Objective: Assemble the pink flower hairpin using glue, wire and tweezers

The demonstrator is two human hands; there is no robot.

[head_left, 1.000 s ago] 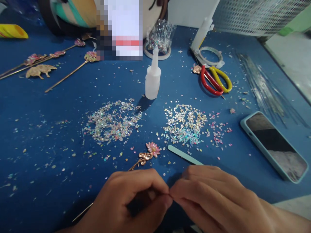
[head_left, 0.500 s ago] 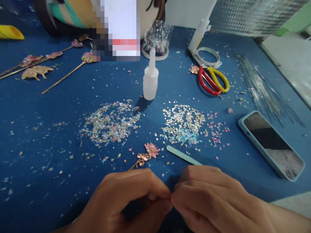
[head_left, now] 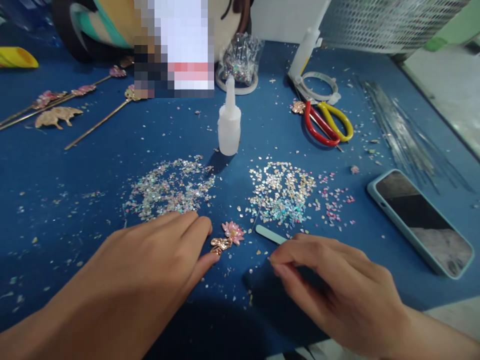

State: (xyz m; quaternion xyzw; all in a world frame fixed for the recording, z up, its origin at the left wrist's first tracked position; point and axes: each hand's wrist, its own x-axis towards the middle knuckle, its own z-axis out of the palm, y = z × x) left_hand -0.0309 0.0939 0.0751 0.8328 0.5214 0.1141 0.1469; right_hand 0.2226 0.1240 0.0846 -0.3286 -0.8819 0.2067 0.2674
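My left hand is lowered over the table, palm down, its thumb and forefinger apart. Its thumb tip meets the gold end of a hairpin with a pink lotus flower; the pin's shaft is hidden under the hand. To the right, my right hand has thumb and forefinger pinched together. Whatever is between those fingertips, if anything, is too small to make out. Just beyond it lies a pale green flat stick, partly covered by the fingers.
Loose shiny chips form a left pile and a right pile. A white dropper bottle stands behind them. Red-and-yellow-handled pliers, a phone and thin wires lie rightward. More gold hairpins lie at back left.
My hands were together at the front, fingertips touching. They have separated: the left moved left and forward to the lotus hairpin, the right shifted slightly right, over the green stick's end.
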